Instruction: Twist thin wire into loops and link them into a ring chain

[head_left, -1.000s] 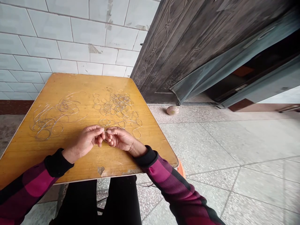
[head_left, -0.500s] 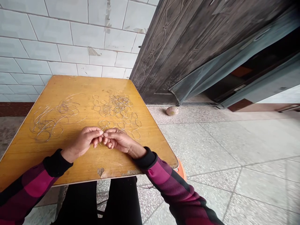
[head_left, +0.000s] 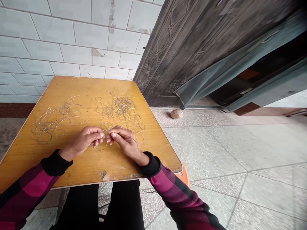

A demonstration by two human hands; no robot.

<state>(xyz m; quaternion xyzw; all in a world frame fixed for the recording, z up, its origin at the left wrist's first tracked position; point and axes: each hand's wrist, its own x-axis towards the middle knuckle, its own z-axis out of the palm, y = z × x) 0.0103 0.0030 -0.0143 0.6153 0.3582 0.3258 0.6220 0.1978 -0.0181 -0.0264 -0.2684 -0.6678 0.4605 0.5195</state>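
Both of my hands are over the near part of the wooden table, fingertips a small gap apart. My left hand [head_left: 83, 140] pinches a thin wire [head_left: 102, 149] between thumb and forefinger. The wire curves down in a loop below the fingertips and rises toward my right hand [head_left: 126, 142], whose thumb and fingers are closed on it; its exact end there is hidden. Beyond the right hand lies a cluster of small wire rings [head_left: 121, 105], some joined in pairs. Loose curved wire strands [head_left: 46, 127] lie to the left.
The yellow wooden table [head_left: 79, 171] has a chipped front edge and stands against a white tiled wall [head_left: 64, 38]. An orange stool [head_left: 184, 175] shows under its right corner. A dark carved door [head_left: 163, 60], a grey curtain [head_left: 203, 81] and a round object [head_left: 177, 114] are to the right.
My hands have drawn slightly apart from touching fingertips. My right hand has turned more palm-down, and the wire loop between the hands now shows more plainly.
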